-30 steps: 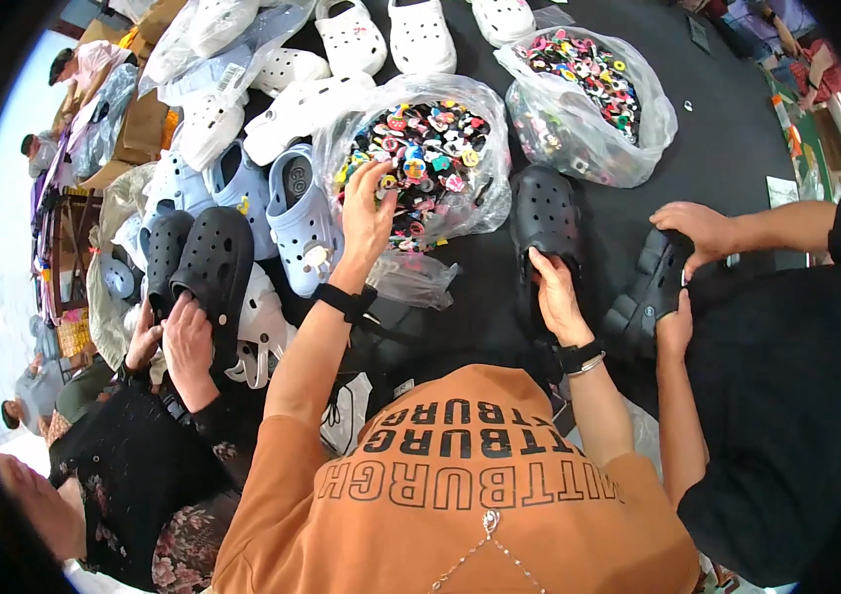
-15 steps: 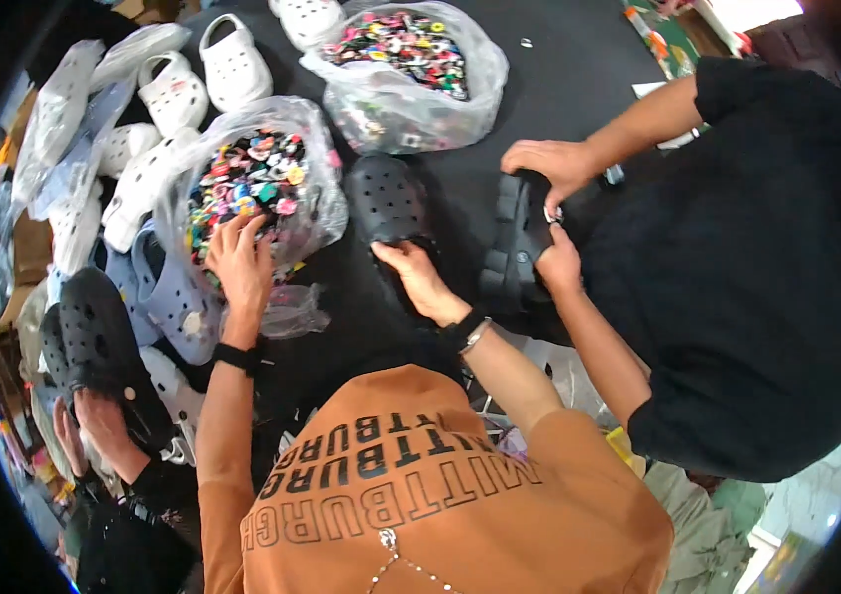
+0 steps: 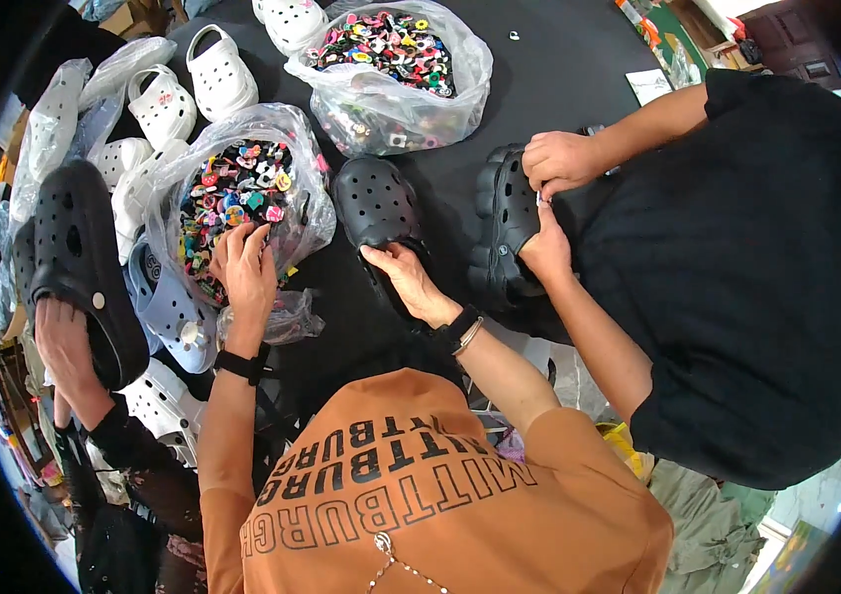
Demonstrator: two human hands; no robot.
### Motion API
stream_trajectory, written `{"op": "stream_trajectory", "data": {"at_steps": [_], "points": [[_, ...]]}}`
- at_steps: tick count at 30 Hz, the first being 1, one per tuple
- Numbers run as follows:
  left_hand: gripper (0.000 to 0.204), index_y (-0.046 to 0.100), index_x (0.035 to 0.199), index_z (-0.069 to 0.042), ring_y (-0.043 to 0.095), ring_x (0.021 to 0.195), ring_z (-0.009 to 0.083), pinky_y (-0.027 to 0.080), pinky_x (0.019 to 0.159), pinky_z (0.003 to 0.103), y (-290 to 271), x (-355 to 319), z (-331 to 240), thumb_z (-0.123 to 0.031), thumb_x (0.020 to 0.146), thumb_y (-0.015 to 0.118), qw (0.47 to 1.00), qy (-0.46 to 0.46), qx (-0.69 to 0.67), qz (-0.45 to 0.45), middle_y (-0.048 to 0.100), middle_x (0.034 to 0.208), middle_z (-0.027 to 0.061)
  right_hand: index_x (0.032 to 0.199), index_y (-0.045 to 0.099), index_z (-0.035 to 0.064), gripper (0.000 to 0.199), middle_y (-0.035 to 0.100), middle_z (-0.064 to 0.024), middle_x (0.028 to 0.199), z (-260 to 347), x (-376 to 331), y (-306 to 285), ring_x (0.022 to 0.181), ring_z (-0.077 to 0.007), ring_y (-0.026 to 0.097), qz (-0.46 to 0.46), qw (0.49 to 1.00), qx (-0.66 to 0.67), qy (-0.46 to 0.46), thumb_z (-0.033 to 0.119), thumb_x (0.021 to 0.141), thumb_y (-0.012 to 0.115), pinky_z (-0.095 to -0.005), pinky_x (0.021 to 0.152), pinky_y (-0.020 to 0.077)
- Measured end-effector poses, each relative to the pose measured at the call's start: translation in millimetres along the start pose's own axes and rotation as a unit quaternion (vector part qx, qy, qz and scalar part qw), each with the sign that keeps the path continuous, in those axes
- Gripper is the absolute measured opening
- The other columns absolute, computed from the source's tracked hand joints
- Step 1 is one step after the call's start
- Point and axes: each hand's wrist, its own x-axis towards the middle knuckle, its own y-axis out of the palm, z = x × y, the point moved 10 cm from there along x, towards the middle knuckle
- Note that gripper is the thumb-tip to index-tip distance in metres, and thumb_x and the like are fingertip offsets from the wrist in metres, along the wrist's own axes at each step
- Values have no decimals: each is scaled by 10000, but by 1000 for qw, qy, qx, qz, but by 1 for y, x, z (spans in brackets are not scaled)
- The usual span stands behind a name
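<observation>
My left hand (image 3: 244,269) reaches into a clear plastic bag (image 3: 316,213) full of small colourful shoe charms (image 3: 242,188). Its fingers are bent and drawn together over the near side of the pile; whatever lies between the fingertips is too small to make out. With my right hand (image 3: 411,282) I grip a black clog (image 3: 378,203) by its opening, thumb on the upper edge and fingers inside the shoe. The clog lies on the black table, toe pointing away from me, just right of the bag. My hand and wrist cover part of its heel.
At right, a co-worker's hands (image 3: 554,198) work on another black clog (image 3: 512,223). At far left, another person's hand (image 3: 69,342) holds up a black clog (image 3: 74,238). White clogs (image 3: 222,79), a blue clog (image 3: 183,317) and a second charm bag (image 3: 470,74) stand around.
The person at far left has lifted and turned a black clog nearer. The co-worker at right has brought both hands together on their tilted clog. My hands have barely moved.
</observation>
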Motion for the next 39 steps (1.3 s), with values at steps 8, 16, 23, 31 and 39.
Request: {"op": "stream_trajectory", "data": {"at_steps": [8, 16, 23, 31, 39], "points": [[267, 590, 983, -111, 425, 1051, 233, 281, 887, 385, 1, 3, 8, -76, 720, 564, 1000, 1, -1, -7, 514, 1056, 31, 1026, 543, 17, 362, 532, -3, 936, 2, 2, 5, 884, -100, 471, 3, 1000, -5, 1, 291, 797, 598, -235, 820, 354], [264, 605, 951, -116, 468, 976, 239, 330, 817, 387, 1, -1, 15, -76, 694, 562, 997, 14, -66, -42, 538, 975, 45, 1082, 527, 4, 380, 540, -31, 1018, 15, -2, 5, 929, -124, 486, 0, 999, 6, -52, 261, 808, 586, -258, 851, 367], [220, 610, 926, -83, 480, 941, 226, 333, 834, 364, -25, -1, 43, -44, 715, 561, 994, -63, -59, -72, 556, 949, 34, 1139, 473, -15, 466, 501, -49, 1098, 4, -2, 5, 1030, -132, 437, 2, 1000, -1, -11, 281, 802, 601, -261, 926, 294], [210, 613, 914, -95, 480, 933, 230, 347, 797, 363, -13, 12, 21, -82, 705, 595, 996, -16, -61, -66, 553, 941, 29, 1132, 483, -14, 458, 501, -41, 1096, 9, 2, 2, 1035, -131, 432, -2, 1000, -8, 2, 280, 803, 607, -260, 928, 288], [252, 620, 895, -132, 461, 882, 210, 300, 739, 366, 13, 25, 4, -196, 656, 671, 998, 16, 38, -53, 522, 857, 4, 1110, 502, 32, 410, 520, -7, 1041, -11, 5, -3, 995, -115, 444, 38, 999, -4, 39, 316, 823, 573, -279, 906, 301]]}}
